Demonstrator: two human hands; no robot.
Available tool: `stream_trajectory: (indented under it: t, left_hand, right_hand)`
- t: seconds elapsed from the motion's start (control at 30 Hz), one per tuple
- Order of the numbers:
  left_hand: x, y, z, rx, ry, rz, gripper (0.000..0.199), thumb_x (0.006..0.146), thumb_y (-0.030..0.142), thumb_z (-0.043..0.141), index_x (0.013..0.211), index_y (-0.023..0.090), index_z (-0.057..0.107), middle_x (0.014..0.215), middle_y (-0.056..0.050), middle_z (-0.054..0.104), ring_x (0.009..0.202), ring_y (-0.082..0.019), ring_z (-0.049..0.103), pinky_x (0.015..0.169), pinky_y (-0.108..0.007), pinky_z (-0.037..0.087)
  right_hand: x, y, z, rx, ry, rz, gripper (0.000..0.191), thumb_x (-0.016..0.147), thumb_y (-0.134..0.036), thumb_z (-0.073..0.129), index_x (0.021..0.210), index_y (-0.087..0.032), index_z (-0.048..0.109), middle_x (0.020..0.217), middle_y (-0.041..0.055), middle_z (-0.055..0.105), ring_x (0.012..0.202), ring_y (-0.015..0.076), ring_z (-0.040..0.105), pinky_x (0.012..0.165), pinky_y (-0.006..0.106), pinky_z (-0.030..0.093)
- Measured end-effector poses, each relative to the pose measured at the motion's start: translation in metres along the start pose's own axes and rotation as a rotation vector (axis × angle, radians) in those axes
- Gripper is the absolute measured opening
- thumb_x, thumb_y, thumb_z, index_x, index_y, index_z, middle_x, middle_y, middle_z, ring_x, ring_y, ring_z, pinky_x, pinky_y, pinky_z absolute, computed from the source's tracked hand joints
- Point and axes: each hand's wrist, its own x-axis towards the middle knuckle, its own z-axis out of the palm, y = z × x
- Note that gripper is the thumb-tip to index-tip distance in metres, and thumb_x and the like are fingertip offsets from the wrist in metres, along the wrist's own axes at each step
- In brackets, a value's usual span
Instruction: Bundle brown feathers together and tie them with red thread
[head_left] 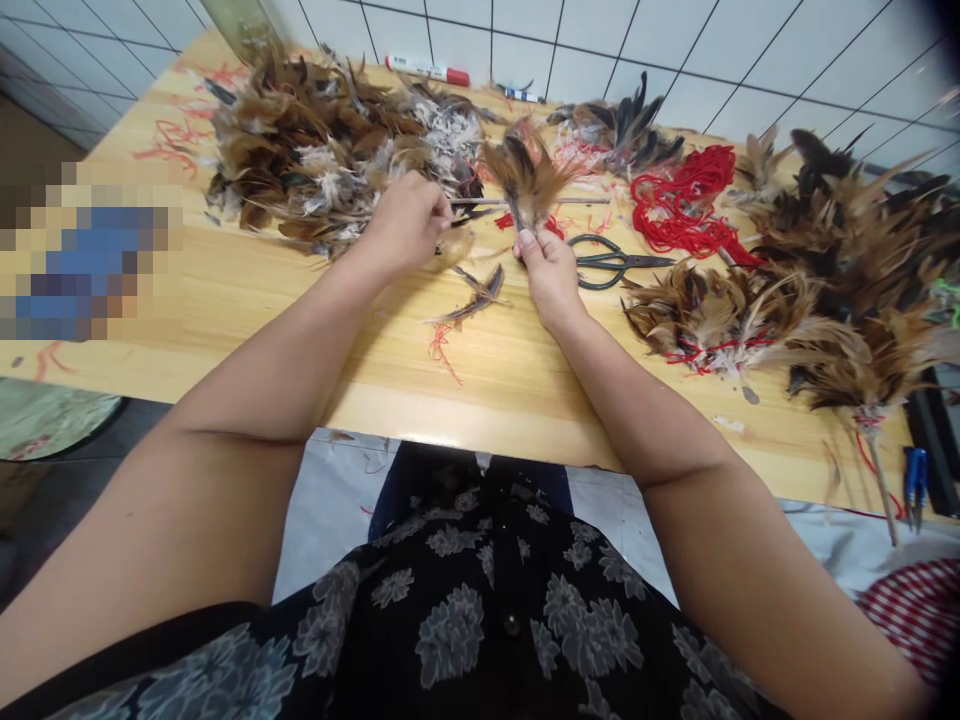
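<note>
My right hand (pixel 551 275) is closed around the base of a bunch of brown feathers (pixel 529 175), tips fanned upward. At the right edge of a large feather pile (pixel 300 140), my left hand (pixel 411 220) has its fingers pinched together; what they hold, if anything, is hidden. A thin stick (pixel 592 201) lies on the table behind the bunch. Just right of my right hand are dark-handled scissors (pixel 619 262). Loose dark feathers (pixel 480 295) and a tangle of red thread (pixel 444 345) lie between my forearms.
Red cord (pixel 686 205) lies heaped at the back right. A tied feather bundle (pixel 720 310) and a feather duster (pixel 870 400) are on the right, near blue thread snips (pixel 915 485). A red marker (pixel 427 70) rests by the tiled wall. Something blurred out sits at left.
</note>
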Motion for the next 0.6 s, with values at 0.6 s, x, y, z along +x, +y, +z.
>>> stream_trajectory:
  t: [0.6]
  left_hand:
    - [-0.036, 0.043, 0.038, -0.898, -0.162, -0.157, 0.053, 0.104, 0.023, 0.115, 0.094, 0.027, 0.063, 0.082, 0.004, 0.075, 0.095, -0.020, 0.082, 0.083, -0.030, 0.059]
  right_hand:
    - [0.011, 0.014, 0.009, 0.066, -0.091, -0.060, 0.059, 0.112, -0.078, 0.091, 0.092, -0.023, 0.083, 0.096, 0.0008, 0.081, 0.106, 0.0229, 0.080, 0.113, 0.043, 0.067]
